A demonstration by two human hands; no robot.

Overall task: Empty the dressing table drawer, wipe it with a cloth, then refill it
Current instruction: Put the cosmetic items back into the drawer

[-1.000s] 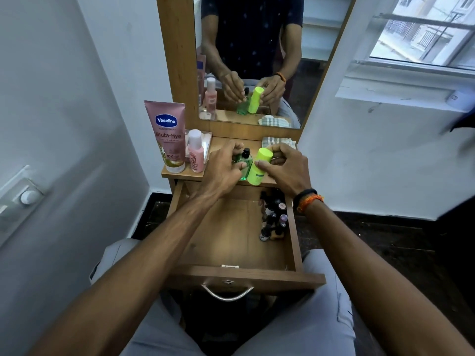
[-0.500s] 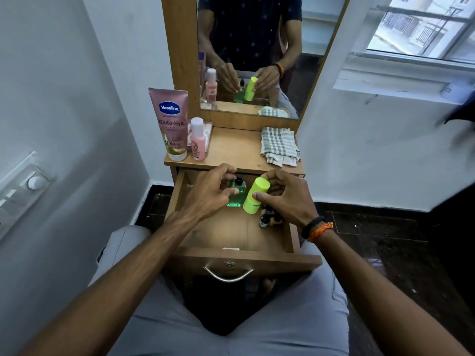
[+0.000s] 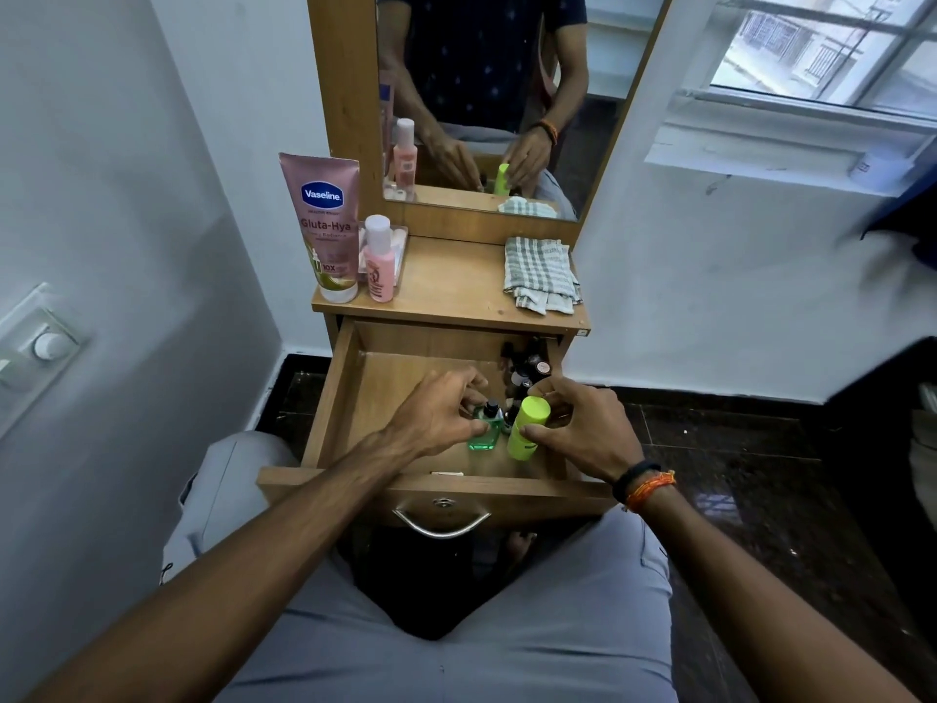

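Note:
The wooden drawer (image 3: 338, 393) of the dressing table stands pulled out over my lap. My left hand (image 3: 436, 418) grips a small green bottle with a black cap (image 3: 485, 434) low inside the drawer near its front. My right hand (image 3: 583, 428) holds a lime-green tube (image 3: 527, 428) upright beside it. Several small dark bottles (image 3: 527, 370) crowd the drawer's right side behind my hands. A checked cloth (image 3: 540, 274) lies folded on the tabletop at the right.
A pink Vaseline tube (image 3: 324, 225) and a small pink bottle (image 3: 379, 261) stand on the tabletop's left, with a clear tray behind them. The mirror (image 3: 487, 93) rises at the back. A wall switch (image 3: 40, 347) is on the left wall, a window at upper right.
Both hands have carried the green bottle and the lime-green tube from the tabletop's front edge down into the drawer, close to its floor.

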